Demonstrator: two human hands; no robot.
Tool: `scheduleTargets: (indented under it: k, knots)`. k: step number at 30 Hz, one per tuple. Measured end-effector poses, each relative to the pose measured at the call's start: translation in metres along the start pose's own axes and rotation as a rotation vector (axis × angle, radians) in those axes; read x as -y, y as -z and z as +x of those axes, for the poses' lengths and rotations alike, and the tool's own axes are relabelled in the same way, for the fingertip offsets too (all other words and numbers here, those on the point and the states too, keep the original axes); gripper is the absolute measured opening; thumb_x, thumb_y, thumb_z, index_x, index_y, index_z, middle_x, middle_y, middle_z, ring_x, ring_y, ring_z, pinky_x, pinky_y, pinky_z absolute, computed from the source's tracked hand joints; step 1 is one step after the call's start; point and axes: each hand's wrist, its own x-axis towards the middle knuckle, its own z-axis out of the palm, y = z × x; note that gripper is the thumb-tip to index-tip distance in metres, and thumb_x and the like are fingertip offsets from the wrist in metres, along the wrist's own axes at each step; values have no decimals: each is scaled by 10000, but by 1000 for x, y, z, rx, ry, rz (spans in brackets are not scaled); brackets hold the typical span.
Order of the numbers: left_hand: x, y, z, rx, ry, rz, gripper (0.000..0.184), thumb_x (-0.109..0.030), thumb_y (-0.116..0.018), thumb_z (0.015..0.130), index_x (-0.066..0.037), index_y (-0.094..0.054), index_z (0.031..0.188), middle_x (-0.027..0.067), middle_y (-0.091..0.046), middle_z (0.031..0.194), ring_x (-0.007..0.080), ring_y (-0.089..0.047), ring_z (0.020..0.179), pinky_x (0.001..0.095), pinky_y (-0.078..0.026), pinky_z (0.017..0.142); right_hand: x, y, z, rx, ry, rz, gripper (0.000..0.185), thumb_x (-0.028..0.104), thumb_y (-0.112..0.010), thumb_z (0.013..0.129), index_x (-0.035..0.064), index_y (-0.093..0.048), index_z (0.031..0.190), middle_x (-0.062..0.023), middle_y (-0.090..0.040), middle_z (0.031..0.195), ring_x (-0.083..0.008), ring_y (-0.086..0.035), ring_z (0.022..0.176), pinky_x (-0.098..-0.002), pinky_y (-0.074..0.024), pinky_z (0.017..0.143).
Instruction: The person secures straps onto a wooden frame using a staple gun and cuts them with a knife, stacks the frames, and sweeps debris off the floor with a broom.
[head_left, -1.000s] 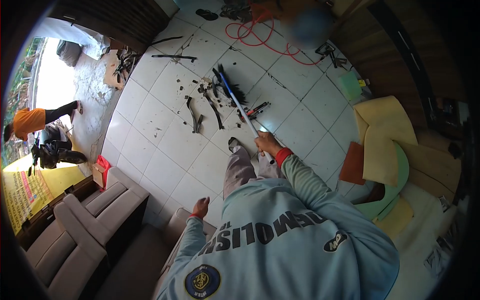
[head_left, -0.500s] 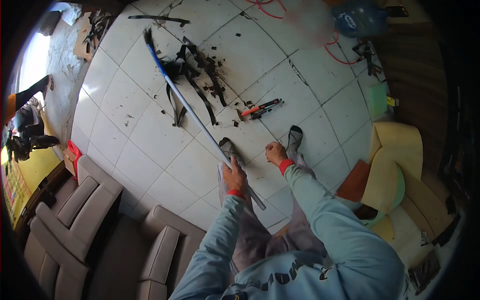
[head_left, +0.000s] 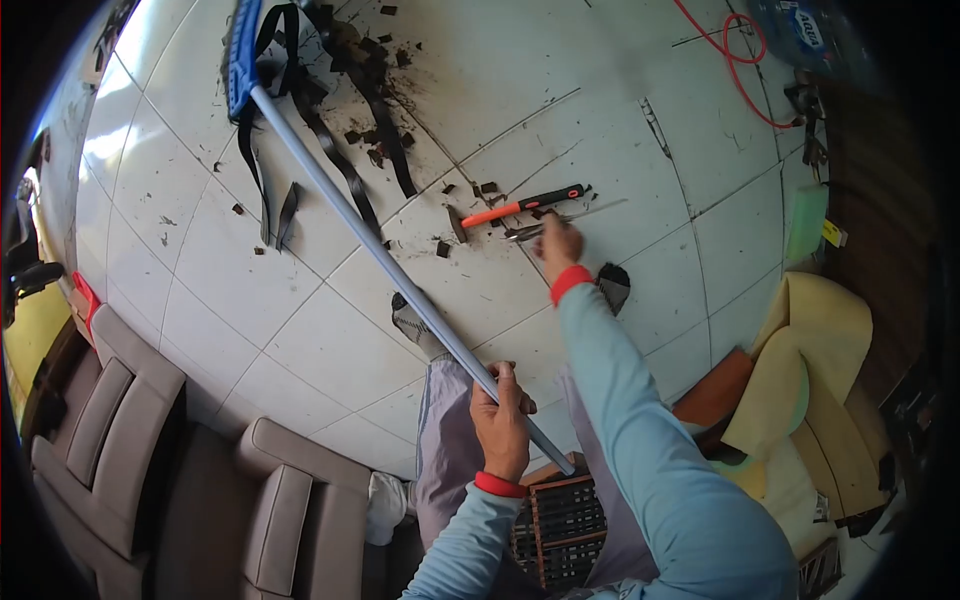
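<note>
My left hand [head_left: 503, 425] is wrapped round the grey handle of a broom [head_left: 370, 240], near its lower end. The broom's blue head [head_left: 241, 70] lies at the upper left, beside black strips [head_left: 335, 160]. My right hand [head_left: 558, 247] reaches down to the floor with its fingers curled together, right at a slim metal tool [head_left: 524, 233]. Whatever the fingertips pinch is hidden. Just beyond them rests a hammer [head_left: 515, 206] with an orange and black handle. Small dark scraps [head_left: 442, 249] lie around the hammer.
Grey-brown sofa sections [head_left: 130, 430] stand at left. Yellow foam [head_left: 820, 350] and a brown piece [head_left: 715, 388] are at right. A red hose [head_left: 745, 85] and a blue water bottle [head_left: 800, 35] lie at upper right. A slatted stool [head_left: 560, 525] sits between the legs.
My right hand has moved forward and down from near the knees to the tools by the hammer. My left hand keeps hold of the broom. The view has tilted and come closer to the floor.
</note>
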Motion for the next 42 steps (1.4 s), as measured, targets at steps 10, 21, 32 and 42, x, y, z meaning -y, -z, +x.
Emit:
scheduleTargets:
  k: [10,21,32,42]
  knots:
    - [0,2,4,24,89,-17,259,-308,-557,997,-53,-543,1038,-58,-359,649,54,-360,558,241,-346,536,67,73,8,170,1324,-1086,429,144,-661,795,71,-530,1196,-126,-561,1127,-308,-532,1069,-430,-435,939]
    - [2,-7,7,-24,57,-1,261,-308,-551,999,-57,-552,1069,-50,-373,653,49,-383,546,228,-354,496,72,106,-9,456,1016,-1014,340,218,-673,776,98,-496,1041,-114,-661,719,-340,-677,702,-471,-524,622]
    - [17,-9,0,331,-157,95,338,-252,-457,1031,-22,-445,1278,67,-586,962,147,-582,825,297,-486,766,108,271,77,188,533,-382,319,194,-408,1027,9,-530,1257,-151,-600,1145,-272,-571,1063,-389,-448,961]
    - [-65,-7,-158,801,-302,196,400,-246,-531,1005,-44,-460,1343,109,-538,1324,220,-494,1247,368,-384,1046,115,343,-406,941,272,-405,587,101,-545,953,85,-299,1486,-46,-588,811,-124,-540,502,-305,-490,503]
